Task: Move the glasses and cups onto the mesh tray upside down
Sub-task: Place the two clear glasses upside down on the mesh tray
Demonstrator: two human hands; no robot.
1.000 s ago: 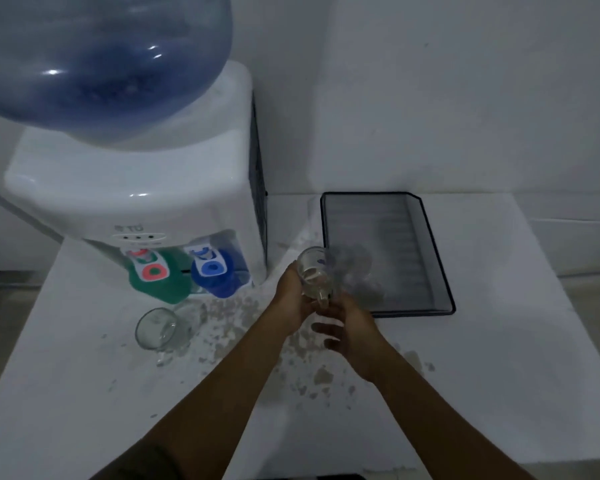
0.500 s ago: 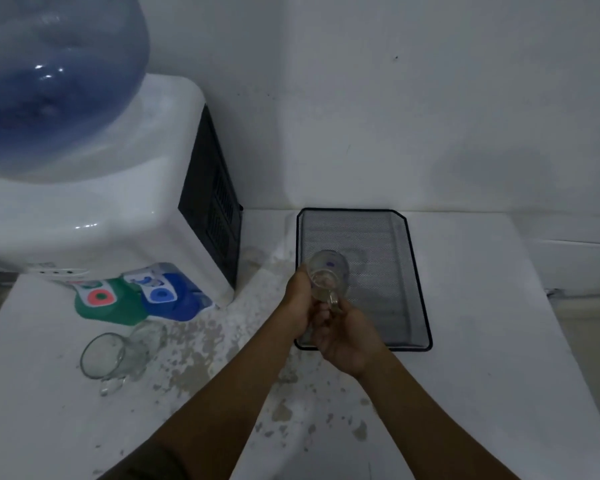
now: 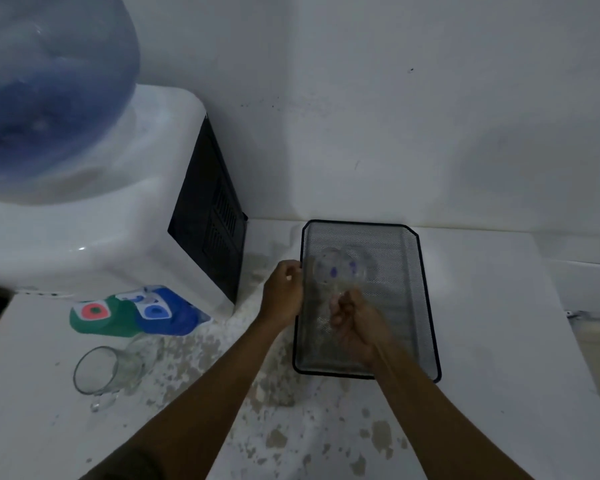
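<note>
A clear glass mug (image 3: 340,271) with blue marks hangs tilted over the middle of the black mesh tray (image 3: 426,306). My right hand (image 3: 357,320) grips it by the handle from below. My left hand (image 3: 284,292) is beside the tray's left rim with its fingers curled, just apart from the mug. A second clear glass mug (image 3: 108,368) appears to lie on its side on the white table, at the left below the dispenser taps. No glass rests on the tray's mesh.
A white water dispenser (image 3: 118,209) with a blue bottle (image 3: 42,98) stands at the left, its green and blue taps (image 3: 132,313) overhanging the table. The white wall is right behind the tray. The table (image 3: 499,375) has chipped, stained patches in front.
The mug has moved forward, out over the tray's middle. My left hand has come off it and only my right hand holds it. The view has shifted right.
</note>
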